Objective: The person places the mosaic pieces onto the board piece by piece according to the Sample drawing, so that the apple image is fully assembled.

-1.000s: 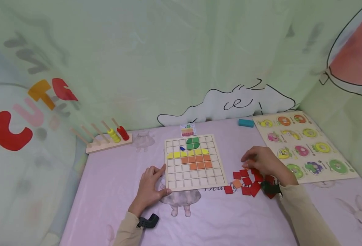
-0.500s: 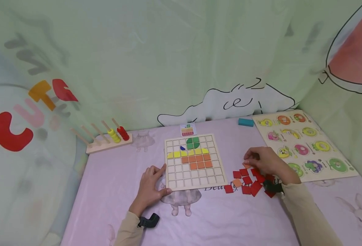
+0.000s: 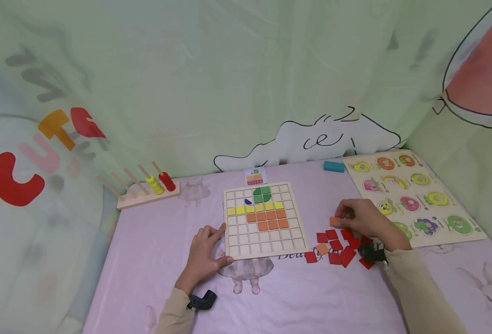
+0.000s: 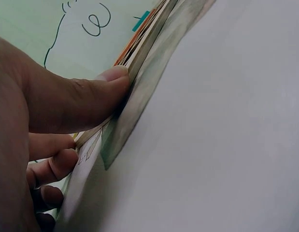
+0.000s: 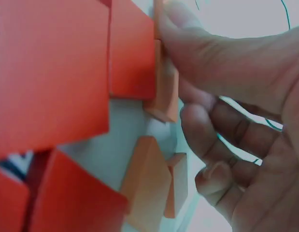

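My right hand (image 3: 359,215) pinches an orange square tile (image 3: 334,221) between thumb and fingertips, over the far side of a loose pile of red tiles (image 3: 348,256). Another orange tile (image 3: 322,249) lies among the red ones. In the right wrist view the thumb (image 5: 226,58) reaches past red and orange tiles. My left hand (image 3: 204,250) rests at the near left corner of a wooden grid board (image 3: 246,248), its thumb on the near edge and index finger on the left edge. Green, blue, yellow and orange pieces fill some of the board's squares.
A small pattern card (image 3: 255,176) lies behind the board. At the back left stands a wooden peg counter (image 3: 147,197) with yellow and red rings. A fruit puzzle board (image 3: 396,185) lies at the right, with a teal block (image 3: 333,166) by its far corner.
My right hand has shifted slightly right and now holds the orange tile, which shows plainly at its fingertips. The left hand and the grid board stay where they were.
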Available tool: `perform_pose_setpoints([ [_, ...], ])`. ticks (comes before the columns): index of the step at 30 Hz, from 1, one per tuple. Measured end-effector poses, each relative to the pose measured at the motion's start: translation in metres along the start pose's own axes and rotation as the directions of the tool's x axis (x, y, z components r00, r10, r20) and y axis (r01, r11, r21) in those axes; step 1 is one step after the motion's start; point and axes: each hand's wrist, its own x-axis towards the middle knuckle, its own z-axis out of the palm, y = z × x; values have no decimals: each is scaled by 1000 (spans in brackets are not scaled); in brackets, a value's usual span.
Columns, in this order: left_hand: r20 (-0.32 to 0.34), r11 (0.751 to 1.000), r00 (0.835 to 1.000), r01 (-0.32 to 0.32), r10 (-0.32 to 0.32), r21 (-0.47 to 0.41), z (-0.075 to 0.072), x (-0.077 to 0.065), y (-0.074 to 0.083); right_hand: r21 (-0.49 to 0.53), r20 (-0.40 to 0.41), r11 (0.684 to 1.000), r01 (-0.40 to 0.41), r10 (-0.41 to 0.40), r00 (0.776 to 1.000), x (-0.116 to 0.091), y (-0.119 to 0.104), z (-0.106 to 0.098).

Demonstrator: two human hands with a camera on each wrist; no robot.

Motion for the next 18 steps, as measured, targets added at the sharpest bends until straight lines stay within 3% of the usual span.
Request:
perform_pose_setpoints([
  [6, -3, 1000, 1000, -3, 3, -4, 0, 0, 0, 73, -119, 997, 25, -16, 993, 4, -13, 7],
  [11, -9, 1000, 1000, -9, 9, -1, -1, 0, 0, 131, -219, 987, 89, -59, 974, 18, -33, 25],
  [18, -6, 1000, 1000, -10, 10, 2, 0, 0, -1, 276, -193, 960, 46, 9, 981, 33, -74, 51],
])
